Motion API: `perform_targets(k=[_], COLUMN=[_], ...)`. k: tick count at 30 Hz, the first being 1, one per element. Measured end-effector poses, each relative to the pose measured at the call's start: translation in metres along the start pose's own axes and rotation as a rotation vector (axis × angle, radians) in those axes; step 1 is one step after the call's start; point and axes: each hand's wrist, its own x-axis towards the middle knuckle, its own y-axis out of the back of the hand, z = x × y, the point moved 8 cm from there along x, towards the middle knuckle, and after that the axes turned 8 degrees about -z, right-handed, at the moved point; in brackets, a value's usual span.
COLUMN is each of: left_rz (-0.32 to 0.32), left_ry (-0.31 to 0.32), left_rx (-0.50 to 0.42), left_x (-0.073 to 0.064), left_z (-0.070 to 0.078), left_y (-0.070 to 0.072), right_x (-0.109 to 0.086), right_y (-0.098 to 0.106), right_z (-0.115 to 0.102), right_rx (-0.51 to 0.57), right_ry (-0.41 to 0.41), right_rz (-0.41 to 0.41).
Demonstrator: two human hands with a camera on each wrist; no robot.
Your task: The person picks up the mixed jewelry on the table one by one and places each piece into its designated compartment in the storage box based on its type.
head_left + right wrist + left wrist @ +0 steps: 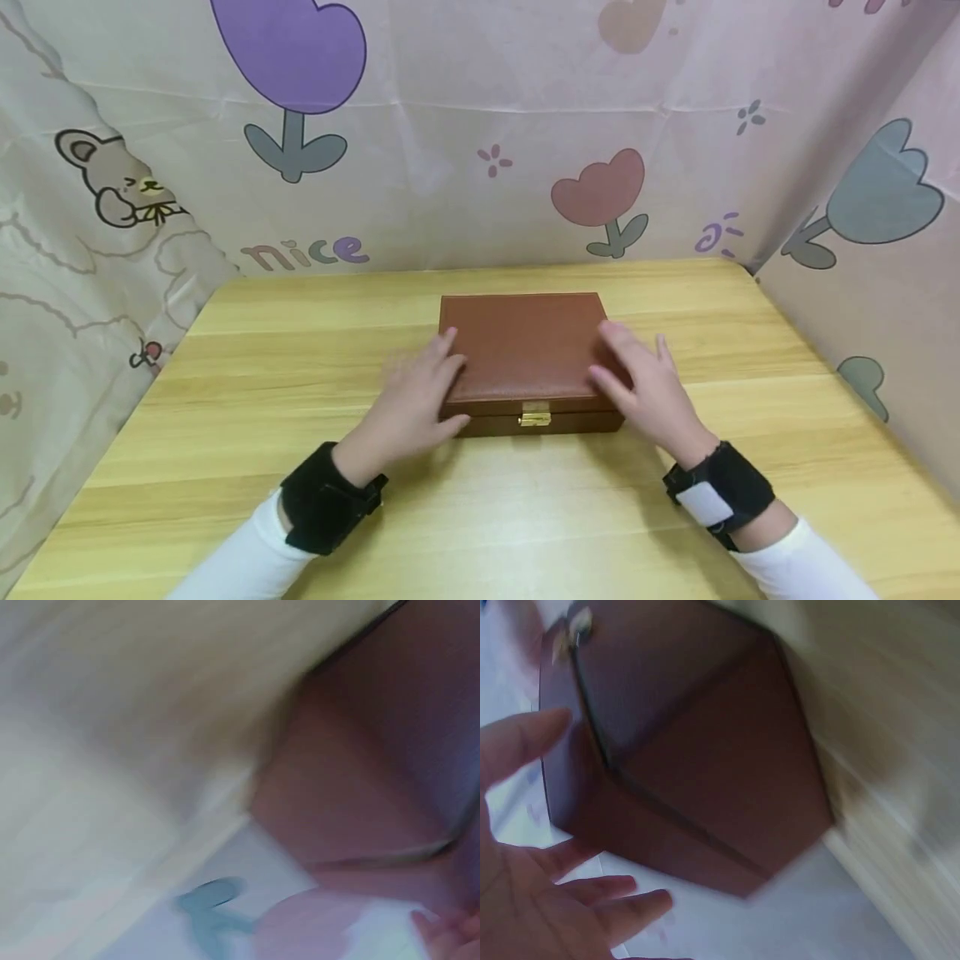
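A closed brown leather-look box (525, 346) with a gold clasp (535, 415) on its front lies on the wooden table. At its left side is my left hand (416, 400), fingers spread and thumb near the front left corner. In the left wrist view the left hand (547, 892) has its fingers extended beside the box (705, 765). My right hand (648, 392) is at the box's right side, its fingers spread and blurred over the lid's right edge. Only some fingertips of the right hand (450, 934) show in the right wrist view, by the box (345, 787).
The light wooden table (225, 433) extends on all sides of the box. Behind it hangs a pale curtain (435, 200) printed with flowers and the word "nice". More printed cloth borders the table at left and right. Black bands (326, 500) wrap both wrists.
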Motion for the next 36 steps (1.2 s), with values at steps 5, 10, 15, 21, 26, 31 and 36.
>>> perform_targets(k=[5,10,15,21,26,31,36], left_rz=[-0.028,-0.029,0.047,0.064,0.033,0.053,0.062], left_ry=[-0.095,-0.099,-0.144,-0.156,-0.141,-0.136,-0.137], left_rx=[0.187,0.270,0.339,0.352,0.335,0.347,0.396], left_x=[0.016,0.022,0.019,0.018,0.018,0.018,0.016], left_z=[0.036,0.052,0.059,0.061,0.063,0.065,0.065], left_y=[-0.009,-0.016,-0.013,-0.011,-0.013,-0.014,-0.019], right_x=[-0.008,-0.012,-0.014,-0.015,-0.016,-0.017,-0.020], right_y=[-0.009,-0.016,-0.016,-0.014,-0.015,-0.014,-0.022], right_z=[-0.058,-0.066,-0.070,-0.072,-0.072,-0.071,-0.068], right_rx=[-0.267,-0.307,-0.320,-0.317,-0.324,-0.322,-0.344], right_ry=[0.372,0.425,0.436,0.433,0.424,0.407,0.366], right_rz=[0.131,0.179,0.195,0.202,0.203,0.207,0.146])
